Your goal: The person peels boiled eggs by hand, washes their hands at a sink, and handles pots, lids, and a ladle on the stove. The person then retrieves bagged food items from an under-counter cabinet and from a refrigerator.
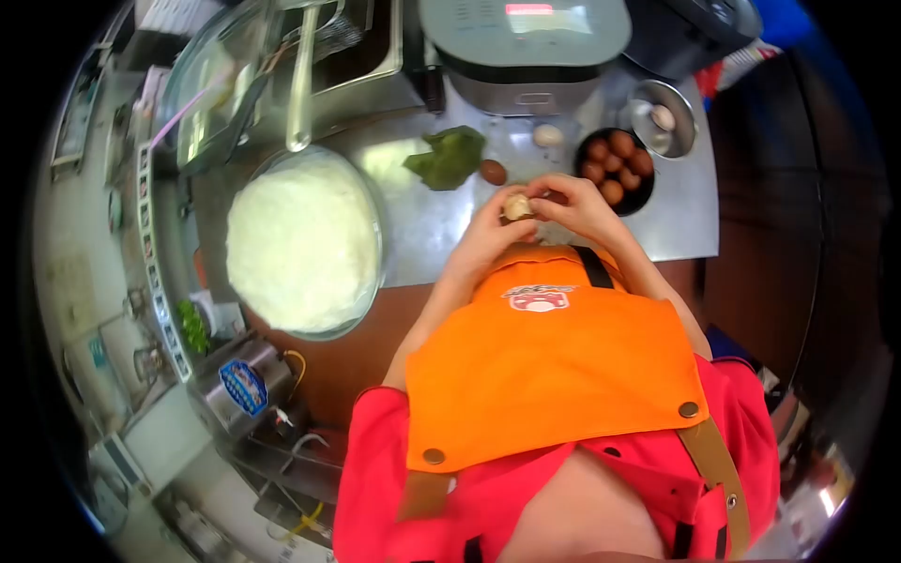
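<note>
In front of the orange apron, my two hands meet over a pale, yellowish egg (517, 206) with a brown patch on its lower side. My left hand (490, 228) cups it, fingers curled around. From the other side, my right hand (563, 201) presses its thumb and fingertips against the egg. Just beyond my left hand lies a brown egg (493, 172), beside a crumpled green leaf (449, 159). A black bowl (641, 203) with several brown eggs stands right of my right hand. Small pale bits (556, 235) show below my hands.
A glass bowl (377, 272) heaped with something white stands at left. Behind are a grey appliance (526, 38) with a lit display, a small whitish object (547, 135) and a metal bowl (690, 127) holding a pale egg. A metal-handled utensil (300, 94) reaches toward the glass bowl.
</note>
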A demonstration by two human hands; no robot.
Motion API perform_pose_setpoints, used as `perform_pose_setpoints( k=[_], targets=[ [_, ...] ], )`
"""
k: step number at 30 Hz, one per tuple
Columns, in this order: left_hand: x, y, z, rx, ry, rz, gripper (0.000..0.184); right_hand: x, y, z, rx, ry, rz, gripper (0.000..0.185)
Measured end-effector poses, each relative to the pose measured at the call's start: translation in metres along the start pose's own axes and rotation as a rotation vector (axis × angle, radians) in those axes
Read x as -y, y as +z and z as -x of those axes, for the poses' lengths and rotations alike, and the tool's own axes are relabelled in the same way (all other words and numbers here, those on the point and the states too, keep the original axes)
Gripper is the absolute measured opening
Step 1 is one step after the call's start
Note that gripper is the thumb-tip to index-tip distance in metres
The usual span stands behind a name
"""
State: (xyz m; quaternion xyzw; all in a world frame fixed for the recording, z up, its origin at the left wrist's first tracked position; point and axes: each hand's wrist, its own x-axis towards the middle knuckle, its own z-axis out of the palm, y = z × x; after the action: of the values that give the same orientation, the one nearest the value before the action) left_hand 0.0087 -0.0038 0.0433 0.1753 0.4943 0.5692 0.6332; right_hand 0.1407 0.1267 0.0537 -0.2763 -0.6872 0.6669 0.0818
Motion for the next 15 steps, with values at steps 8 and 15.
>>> perform_pose_setpoints(
  k=[8, 15],
  targets=[
    [0.0, -0.001, -0.001, 0.018, 0.013, -0.068, 0.045, -0.002, 0.0, 0.002, -0.049, -0.143, 0.198, 0.014],
    [-0.002, 0.0, 0.0, 0.026, -0.01, -0.001, 0.049, -0.02, 0.001, 0.0, -0.079, -0.027, -0.041, 0.016]
  ],
)
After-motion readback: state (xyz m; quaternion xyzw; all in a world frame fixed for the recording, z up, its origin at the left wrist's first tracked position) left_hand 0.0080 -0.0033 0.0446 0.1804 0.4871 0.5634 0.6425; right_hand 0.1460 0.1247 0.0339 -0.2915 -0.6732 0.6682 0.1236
